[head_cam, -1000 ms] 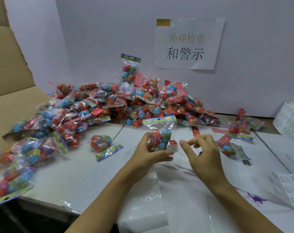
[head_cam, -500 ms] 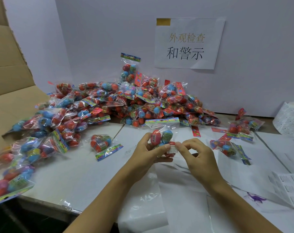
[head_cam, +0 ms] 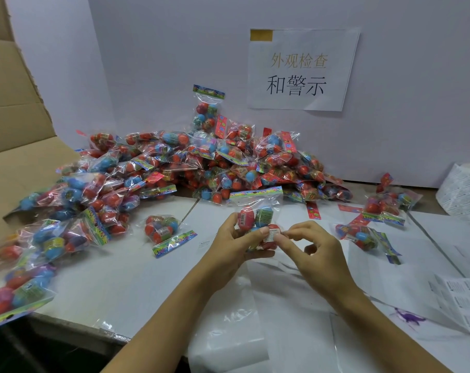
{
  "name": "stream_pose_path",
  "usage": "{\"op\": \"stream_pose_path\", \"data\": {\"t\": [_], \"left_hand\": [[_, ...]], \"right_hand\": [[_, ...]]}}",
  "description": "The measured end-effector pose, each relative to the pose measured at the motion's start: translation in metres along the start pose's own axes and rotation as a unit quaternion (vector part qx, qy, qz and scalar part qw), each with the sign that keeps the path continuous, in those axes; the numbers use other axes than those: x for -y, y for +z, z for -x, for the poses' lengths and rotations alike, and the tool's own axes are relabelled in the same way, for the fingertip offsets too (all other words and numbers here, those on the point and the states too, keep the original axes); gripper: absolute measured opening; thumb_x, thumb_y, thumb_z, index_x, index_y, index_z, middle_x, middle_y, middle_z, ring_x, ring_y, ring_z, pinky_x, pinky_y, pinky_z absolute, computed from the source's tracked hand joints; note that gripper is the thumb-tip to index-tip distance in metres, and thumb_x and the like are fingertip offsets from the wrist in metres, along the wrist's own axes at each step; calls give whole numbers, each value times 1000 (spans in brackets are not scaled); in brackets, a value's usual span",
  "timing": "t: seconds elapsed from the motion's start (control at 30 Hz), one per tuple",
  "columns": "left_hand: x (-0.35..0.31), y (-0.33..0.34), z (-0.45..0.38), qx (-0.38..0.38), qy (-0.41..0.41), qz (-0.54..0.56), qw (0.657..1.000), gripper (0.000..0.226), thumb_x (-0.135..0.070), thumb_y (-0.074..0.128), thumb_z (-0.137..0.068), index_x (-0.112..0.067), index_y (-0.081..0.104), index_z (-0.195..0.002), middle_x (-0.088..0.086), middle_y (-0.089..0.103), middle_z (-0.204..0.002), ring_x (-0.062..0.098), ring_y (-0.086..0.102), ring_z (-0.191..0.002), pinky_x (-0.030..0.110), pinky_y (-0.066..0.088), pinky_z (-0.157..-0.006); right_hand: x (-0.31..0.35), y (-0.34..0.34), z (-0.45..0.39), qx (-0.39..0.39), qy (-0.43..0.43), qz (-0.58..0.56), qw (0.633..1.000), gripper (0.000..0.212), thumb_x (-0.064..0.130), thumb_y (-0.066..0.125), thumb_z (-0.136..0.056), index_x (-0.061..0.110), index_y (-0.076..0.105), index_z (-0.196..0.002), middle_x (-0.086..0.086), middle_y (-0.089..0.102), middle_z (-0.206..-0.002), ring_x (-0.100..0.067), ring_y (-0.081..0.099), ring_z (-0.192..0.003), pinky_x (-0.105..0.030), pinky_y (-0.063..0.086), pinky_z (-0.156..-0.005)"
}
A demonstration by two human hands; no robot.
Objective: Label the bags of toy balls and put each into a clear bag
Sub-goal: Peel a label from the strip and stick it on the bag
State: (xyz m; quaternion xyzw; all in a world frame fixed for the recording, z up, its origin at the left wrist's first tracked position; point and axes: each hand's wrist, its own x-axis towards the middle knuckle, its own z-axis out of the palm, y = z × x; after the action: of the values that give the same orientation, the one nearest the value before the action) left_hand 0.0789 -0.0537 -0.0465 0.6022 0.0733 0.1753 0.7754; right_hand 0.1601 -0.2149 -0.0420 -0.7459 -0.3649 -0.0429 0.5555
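Note:
My left hand (head_cam: 232,242) grips a small bag of red and blue toy balls (head_cam: 255,215) just above the table, its colourful header card pointing away from me. A white warning label (head_cam: 271,235) lies on the bag's front. My right hand (head_cam: 313,250) has its thumb and forefinger on the right edge of that label, pressing it against the bag. A big heap of the same ball bags (head_cam: 201,162) lies behind, along the wall. Flat clear bags (head_cam: 228,319) lie under my forearms.
A single ball bag (head_cam: 162,230) lies left of my hands; more bags (head_cam: 384,205) lie at the right. A roll of labels (head_cam: 462,192) stands at the far right, with label sheets (head_cam: 460,297) nearer me. An open cardboard box (head_cam: 18,146) sits at the left.
My right hand moved left from beside the bag onto the label and now presses it. The bag has sunk slightly toward the table in my left hand.

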Motion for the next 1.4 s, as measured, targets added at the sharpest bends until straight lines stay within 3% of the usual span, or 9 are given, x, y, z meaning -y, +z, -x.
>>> {"op": "stream_pose_path", "data": {"t": [0.33, 0.43, 0.53, 0.7, 0.9, 1.0, 1.07, 1.2, 1.4], "left_hand": [[1, 1, -1, -2, -16, -1, 1000, 40, -20, 76, -89, -23, 56, -124, -1, 78, -104, 25, 76, -99, 30, 61, -75], [-1, 1, 0, 15, -21, 1, 1000, 53, -23, 82, -79, -23, 55, -124, -1, 78, -103, 26, 76, -98, 30, 61, -76], [2, 2, 2, 45, -23, -10, 999, 54, -8, 82, -83, -21, 55, -127, 7, 76, -109, 31, 75, -101, 32, 61, -80], [3, -2, 0, 41, -24, -9, 999, 50, 5, 69, -87, -23, 54, -125, 8, 75, -110, 30, 75, -101, 31, 61, -78], [-5, 5, 2, 32, -49, 16, 998, 54, -44, 77, -87, -16, 57, -128, 11, 75, -113, 32, 75, -102, 38, 62, -78], [-7, 6, 3, 15, -62, 1, 998, 51, -53, 61, -87, -10, 60, -114, 9, 76, -104, 27, 75, -98, 34, 62, -77], [-5, 7, 4, 22, -56, -37, 997, 34, -50, 58, -93, -18, 64, -101, 5, 76, -95, 25, 75, -97, 33, 61, -79], [-3, 10, 8, 39, -42, -73, 996, 28, -37, 55, -104, -31, 76, -86, 6, 76, -98, 28, 74, -101, 39, 60, -86], [-3, 11, 9, 31, -30, -88, 995, 20, -39, 63, -98, -27, 79, -95, 2, 77, -100, 20, 75, -98, 27, 58, -75]], "right_hand": [[-4, 1, -2, -2, 12, 23, 1000, 4, 17, 71, -91, 15, 75, -89, 9, 63, -94, -12, 61, -93, -10, 46, -66], [-2, 1, -2, -8, 20, 15, 1000, 17, 37, 68, -89, 21, 71, -82, 12, 63, -91, -10, 61, -90, -12, 45, -64], [-1, 1, -2, -17, 18, 26, 999, 31, 51, 64, -81, 21, 71, -77, 12, 64, -87, -8, 61, -87, -11, 44, -65], [-5, 2, -3, -14, 18, 39, 999, 17, 32, 70, -91, 18, 71, -82, 11, 63, -89, -10, 61, -87, -11, 43, -63], [-6, -1, -4, -16, 26, 11, 999, 21, 16, 61, -98, 7, 71, -81, -1, 67, -89, -15, 61, -89, -11, 47, -65], [0, -2, -5, -24, 58, -19, 998, 48, 46, 53, -100, 6, 70, -81, 0, 69, -85, -10, 62, -87, -8, 45, -68], [4, -1, -4, -11, 82, -24, 996, 56, 63, 51, -85, 11, 70, -87, 3, 70, -87, -7, 63, -88, -5, 44, -66], [0, 1, -5, 10, 84, -65, 994, 34, 44, 66, -88, 11, 73, -88, -1, 72, -92, -15, 67, -92, -19, 54, -68], [-6, 0, -6, -1, 81, -107, 991, 18, 26, 70, -92, 11, 77, -83, -2, 74, -85, -18, 70, -86, -32, 59, -70]]}}
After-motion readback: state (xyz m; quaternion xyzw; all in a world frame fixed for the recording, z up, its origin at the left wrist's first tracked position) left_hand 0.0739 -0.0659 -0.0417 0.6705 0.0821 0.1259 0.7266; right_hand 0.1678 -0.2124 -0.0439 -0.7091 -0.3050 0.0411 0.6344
